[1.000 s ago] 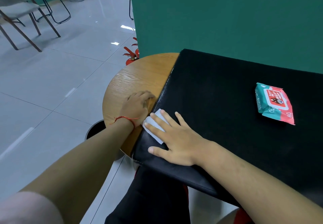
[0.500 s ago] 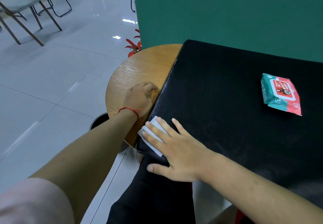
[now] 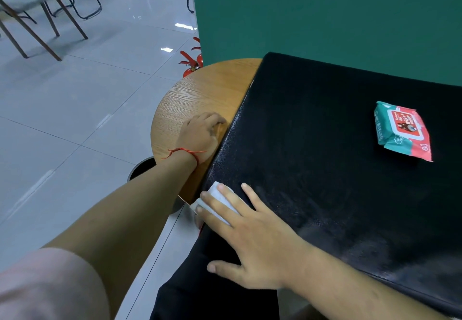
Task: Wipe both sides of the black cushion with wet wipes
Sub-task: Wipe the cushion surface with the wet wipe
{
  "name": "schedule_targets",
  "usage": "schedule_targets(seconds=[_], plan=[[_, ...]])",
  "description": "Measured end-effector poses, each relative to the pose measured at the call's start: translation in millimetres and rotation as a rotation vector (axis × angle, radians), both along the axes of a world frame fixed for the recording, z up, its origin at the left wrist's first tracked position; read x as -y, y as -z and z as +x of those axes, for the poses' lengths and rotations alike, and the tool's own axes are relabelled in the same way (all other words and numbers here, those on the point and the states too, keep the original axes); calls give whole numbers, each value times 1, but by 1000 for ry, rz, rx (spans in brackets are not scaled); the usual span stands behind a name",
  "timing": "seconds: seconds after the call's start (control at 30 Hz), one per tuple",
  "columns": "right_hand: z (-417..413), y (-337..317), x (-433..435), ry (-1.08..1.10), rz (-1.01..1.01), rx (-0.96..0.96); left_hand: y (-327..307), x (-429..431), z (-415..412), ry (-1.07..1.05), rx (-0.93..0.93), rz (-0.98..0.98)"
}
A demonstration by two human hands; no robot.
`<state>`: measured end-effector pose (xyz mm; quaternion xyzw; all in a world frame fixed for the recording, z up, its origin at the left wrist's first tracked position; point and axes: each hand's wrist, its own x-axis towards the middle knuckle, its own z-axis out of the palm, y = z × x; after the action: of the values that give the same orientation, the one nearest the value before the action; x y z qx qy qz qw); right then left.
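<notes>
**Black cushion** (image 3: 312, 157) lies flat across a round wooden table (image 3: 200, 95), its near left corner past the table's rim. The right hand (image 3: 255, 239), fingers straight and spread, presses a folded white wet wipe (image 3: 220, 202) onto that corner. The left hand (image 3: 200, 134) rests on the table against the cushion's left edge, fingers curled; whether they grasp the edge cannot be told.

**Step, as judged:** wiping the upper side. It is best done with even pressure, overlapping strokes run out to the edges, and the left hand bracing against sliding. The pack of wet wipes (image 3: 402, 131), on the cushion's far right, should be lifted before that patch is wiped.

**Hidden:** the underside, the cushion's cut-off right end and the left fingertips. Surface dampness is hard to read.
</notes>
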<state>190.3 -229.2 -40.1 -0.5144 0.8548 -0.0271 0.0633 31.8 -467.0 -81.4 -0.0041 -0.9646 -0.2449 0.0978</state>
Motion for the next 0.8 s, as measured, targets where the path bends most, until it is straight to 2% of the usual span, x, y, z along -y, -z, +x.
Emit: schedule_targets(seconds=[0.17,0.37,0.67,0.8], plan=[[1,-2,-1,-16,-35,36,-1,-1,0,4,3,-3],[-10,-5,3,101,-106,177,2,1,-2,2,-12,-11],[-18,3,-4,108,32,-81,4,3,-3,13,-16,-15],[-15,1,-11,104,50,-96,2,1,-1,15,-22,-16]])
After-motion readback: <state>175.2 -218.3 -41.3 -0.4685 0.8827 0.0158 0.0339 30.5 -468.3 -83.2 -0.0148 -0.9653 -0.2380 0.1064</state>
